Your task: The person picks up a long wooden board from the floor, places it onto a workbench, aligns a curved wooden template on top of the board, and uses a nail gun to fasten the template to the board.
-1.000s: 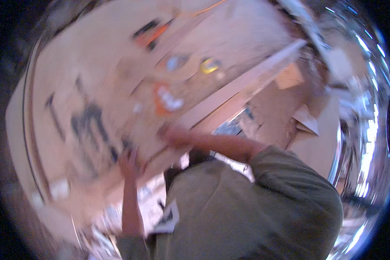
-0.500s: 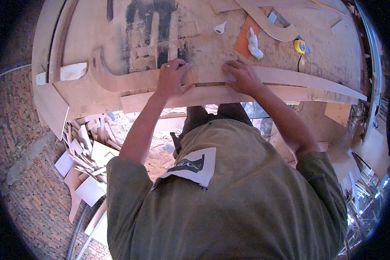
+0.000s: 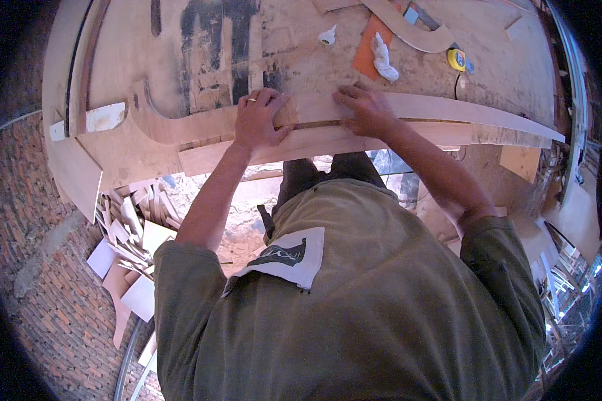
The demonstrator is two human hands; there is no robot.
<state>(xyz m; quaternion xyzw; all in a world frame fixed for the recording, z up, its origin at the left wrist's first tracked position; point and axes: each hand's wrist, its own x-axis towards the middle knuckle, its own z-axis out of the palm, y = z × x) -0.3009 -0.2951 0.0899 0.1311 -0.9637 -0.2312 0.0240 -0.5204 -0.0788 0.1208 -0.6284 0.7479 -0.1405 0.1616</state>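
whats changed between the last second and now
Mainly the view: a second ago it was tilted and blurred; now the bench sits roughly level. Over the last half second the scene has only slid slightly up and left in the picture. The left hand and right hand stay on the long curved wooden piece. The yellow tape measure and orange sheet stay put.

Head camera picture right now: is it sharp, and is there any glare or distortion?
In the head view, the left hand, right hand and yellow tape measure look reasonably sharp; also in the head view, patches of floor below the workbench look washed out; toward the head view's rim, the workbench's left edge appears bowed and the corners go black.
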